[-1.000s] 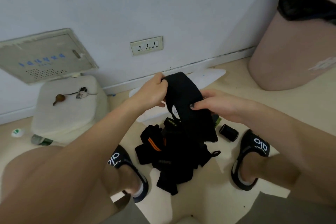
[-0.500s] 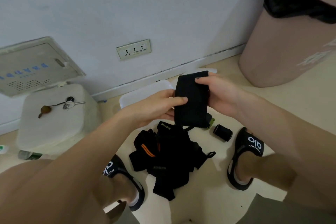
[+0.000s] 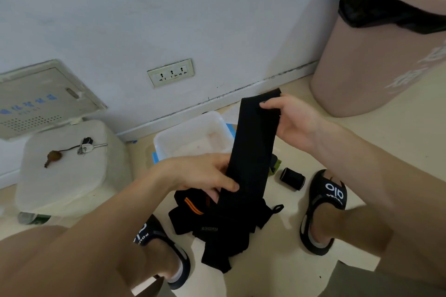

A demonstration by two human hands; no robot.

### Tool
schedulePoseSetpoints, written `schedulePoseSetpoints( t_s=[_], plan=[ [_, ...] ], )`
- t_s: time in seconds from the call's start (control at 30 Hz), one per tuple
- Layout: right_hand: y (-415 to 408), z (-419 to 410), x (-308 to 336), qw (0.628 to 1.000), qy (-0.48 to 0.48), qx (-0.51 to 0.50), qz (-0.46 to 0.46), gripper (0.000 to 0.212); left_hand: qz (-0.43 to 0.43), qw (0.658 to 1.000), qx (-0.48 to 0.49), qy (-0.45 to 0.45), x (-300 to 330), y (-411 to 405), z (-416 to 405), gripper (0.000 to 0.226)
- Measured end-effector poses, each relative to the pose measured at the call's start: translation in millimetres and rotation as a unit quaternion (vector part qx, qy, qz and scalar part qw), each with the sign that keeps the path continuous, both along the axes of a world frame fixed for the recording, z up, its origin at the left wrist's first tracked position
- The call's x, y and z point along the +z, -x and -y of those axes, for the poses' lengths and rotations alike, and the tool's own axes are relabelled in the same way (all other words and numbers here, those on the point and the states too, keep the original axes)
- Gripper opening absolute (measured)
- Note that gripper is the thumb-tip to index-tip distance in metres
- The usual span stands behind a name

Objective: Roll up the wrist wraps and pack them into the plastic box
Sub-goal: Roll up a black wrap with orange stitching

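Note:
A long black wrist wrap is stretched flat between my hands above the floor. My right hand pinches its upper end. My left hand grips it lower down, thumb on its front. Below lies a heap of black wrist wraps, one with orange stripes. A rolled-up black wrap lies on the floor to the right. The white plastic box stands open behind my hands, near the wall.
My feet in black sandals flank the heap. A white foam box with keys on top stands at the left. A large pink bin with a black liner stands at the right. A wall socket sits above the skirting.
My right hand has pulled the wrap's end up and to the right, and my left hand has slid down it, so the wrap is drawn out longer and flatter.

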State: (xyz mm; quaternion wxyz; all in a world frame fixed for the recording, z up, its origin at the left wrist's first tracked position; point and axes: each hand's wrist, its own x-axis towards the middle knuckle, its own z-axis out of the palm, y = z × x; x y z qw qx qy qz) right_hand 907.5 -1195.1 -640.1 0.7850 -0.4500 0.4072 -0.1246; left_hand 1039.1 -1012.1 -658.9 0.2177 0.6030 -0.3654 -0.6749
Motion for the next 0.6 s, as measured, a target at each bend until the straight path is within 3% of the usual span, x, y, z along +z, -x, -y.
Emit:
schedulePoseSetpoints(
  t_s=[0.13, 0.3, 0.37, 0.5, 0.6],
  plan=[
    [3, -5, 2, 0.999, -0.009, 0.040, -0.005, 0.019, 0.020, 0.996, -0.076, -0.050, -13, 6, -7, 0.027],
    [8, -7, 6, 0.998, -0.041, 0.007, 0.042, 0.020, 0.095, 0.990, -0.106, -0.018, -27, 5, -13, 0.002],
    [11, -5, 8, 0.997, -0.052, -0.020, 0.054, 0.023, 0.097, 0.991, -0.095, -0.003, -32, 4, -15, 0.008],
    [13, 2, 3, 0.995, -0.027, -0.090, 0.014, 0.026, 0.103, 0.992, -0.076, 0.005, -37, -3, -18, 0.051],
    [14, 7, 2, 0.991, 0.046, -0.099, -0.083, 0.014, 0.251, 0.964, -0.052, 0.076, -38, -12, -20, 0.037]
  ],
)
